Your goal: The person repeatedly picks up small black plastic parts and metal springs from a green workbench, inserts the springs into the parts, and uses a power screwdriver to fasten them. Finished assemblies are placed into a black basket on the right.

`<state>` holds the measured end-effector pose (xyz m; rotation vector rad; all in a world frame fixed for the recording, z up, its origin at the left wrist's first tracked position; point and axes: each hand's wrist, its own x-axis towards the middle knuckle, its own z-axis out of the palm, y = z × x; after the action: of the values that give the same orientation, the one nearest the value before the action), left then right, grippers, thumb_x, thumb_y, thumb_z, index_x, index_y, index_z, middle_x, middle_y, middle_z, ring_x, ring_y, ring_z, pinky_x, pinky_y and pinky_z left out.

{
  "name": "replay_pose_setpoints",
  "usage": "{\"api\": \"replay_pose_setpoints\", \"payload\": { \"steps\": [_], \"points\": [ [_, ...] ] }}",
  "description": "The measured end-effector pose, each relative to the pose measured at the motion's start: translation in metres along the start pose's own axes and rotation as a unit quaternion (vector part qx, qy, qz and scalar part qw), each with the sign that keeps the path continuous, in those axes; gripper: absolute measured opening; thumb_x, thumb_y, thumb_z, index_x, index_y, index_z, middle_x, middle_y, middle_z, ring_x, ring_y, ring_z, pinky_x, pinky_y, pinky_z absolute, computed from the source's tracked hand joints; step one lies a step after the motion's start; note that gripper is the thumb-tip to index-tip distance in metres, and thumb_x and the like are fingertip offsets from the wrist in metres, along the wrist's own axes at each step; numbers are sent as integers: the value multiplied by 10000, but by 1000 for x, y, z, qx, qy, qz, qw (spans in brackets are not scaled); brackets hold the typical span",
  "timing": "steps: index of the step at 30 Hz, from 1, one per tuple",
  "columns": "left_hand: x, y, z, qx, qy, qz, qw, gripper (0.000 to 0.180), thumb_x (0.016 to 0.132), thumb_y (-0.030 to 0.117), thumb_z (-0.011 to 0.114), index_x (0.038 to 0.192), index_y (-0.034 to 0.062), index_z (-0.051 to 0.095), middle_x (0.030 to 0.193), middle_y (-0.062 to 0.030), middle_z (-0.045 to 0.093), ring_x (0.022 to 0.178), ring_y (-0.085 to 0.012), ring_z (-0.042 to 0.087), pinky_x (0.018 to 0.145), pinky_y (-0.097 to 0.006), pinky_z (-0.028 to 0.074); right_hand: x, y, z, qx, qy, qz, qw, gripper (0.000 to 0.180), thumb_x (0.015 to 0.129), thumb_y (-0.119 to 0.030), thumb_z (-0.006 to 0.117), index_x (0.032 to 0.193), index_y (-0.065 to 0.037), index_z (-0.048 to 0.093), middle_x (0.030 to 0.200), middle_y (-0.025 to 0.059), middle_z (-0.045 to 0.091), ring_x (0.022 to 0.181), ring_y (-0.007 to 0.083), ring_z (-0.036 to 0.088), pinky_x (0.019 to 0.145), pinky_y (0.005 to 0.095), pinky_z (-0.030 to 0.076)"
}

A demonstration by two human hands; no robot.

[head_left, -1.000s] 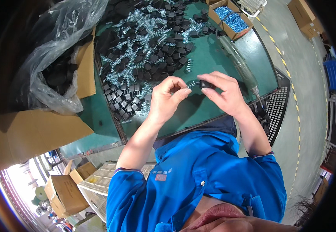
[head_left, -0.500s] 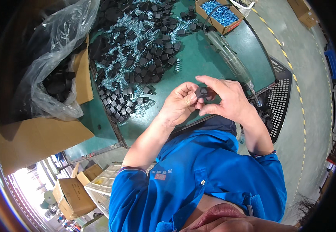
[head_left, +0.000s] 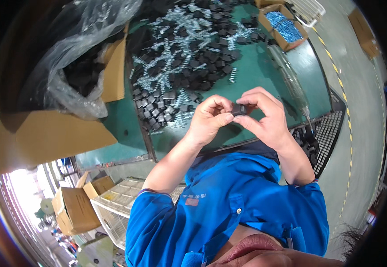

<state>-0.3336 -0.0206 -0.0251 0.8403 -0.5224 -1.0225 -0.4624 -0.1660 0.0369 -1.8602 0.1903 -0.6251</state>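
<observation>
Above the near edge of the green table I hold a small black block-shaped part between both hands. My left hand pinches its left side with thumb and fingers. On its other side, my right hand grips it, thumb below and fingers above. The fingertips hide part of the block. Beyond my left hand, smaller black blocks lie in a group. Farther back, silvery coil springs are strewn over black parts. A single spring lies just beyond my hands.
A powered screwdriver lies on the table's right side. Behind it stands a cardboard box of blue screws. At left is an open carton with a plastic liner. A black perforated crate sits beyond the table's right edge.
Both hands remain on the black block, which has turned. My right thumb and fingers have closed in around it. The whole view has shifted, with the table sliding right and slightly down.
</observation>
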Motion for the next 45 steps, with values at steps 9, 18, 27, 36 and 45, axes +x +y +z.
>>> {"api": "replay_pose_setpoints", "payload": {
  "steps": [9, 18, 27, 36, 45],
  "points": [
    [-10, 39, -20, -77, 22, -120, 990, 460, 903, 198, 732, 1218, 13, 452, 886, -89, 678, 749, -202, 692, 733, -322, 556, 15, 11, 37, 12, -37, -100, 994, 235, 849, -16, 711, 1054, -7, 597, 1058, 181, 699, 900, 242, 692, 733, 320, 560],
    [63, 219, -233, 887, 310, 97, 327, 386, 858, 191, 652, 1223, 89, 575, 1213, -134, 605, 1115, -355, 565, 890, -517, 473, -13, 30, 14, 117, 44, 4, 992, 294, 900, -29, 672, 1150, 26, 528, 1107, 186, 640, 1020, 250, 653, 907, 350, 517],
    [81, 259, -275, 955, 161, -151, 196, 216, 904, 168, 571, 1021, 129, 748, 1159, -40, 688, 1173, -245, 569, 929, -462, 471, -41, 23, -1, 2, 64, 23, 998, 264, 901, -68, 680, 1116, 15, 552, 1029, 162, 685, 928, 237, 696, 808, 327, 552],
    [160, 196, -166, 936, -122, 189, 270, 354, 887, 147, 557, 1234, 137, 626, 1342, -42, 578, 1309, -255, 462, 1120, -466, 327, -48, 22, -11, 15, 74, 19, 997, 275, 863, 13, 682, 1110, 16, 559, 1053, 173, 691, 929, 233, 699, 804, 320, 555],
    [134, 225, -107, 851, 18, 340, 401, 425, 679, 137, 804, 1067, 70, 644, 1001, -105, 637, 1002, -324, 581, 900, -450, 449, -67, 33, -33, 32, 118, 11, 992, 281, 849, 33, 664, 1111, 12, 562, 1045, 170, 701, 931, 228, 699, 786, 313, 553]
  ]
}}
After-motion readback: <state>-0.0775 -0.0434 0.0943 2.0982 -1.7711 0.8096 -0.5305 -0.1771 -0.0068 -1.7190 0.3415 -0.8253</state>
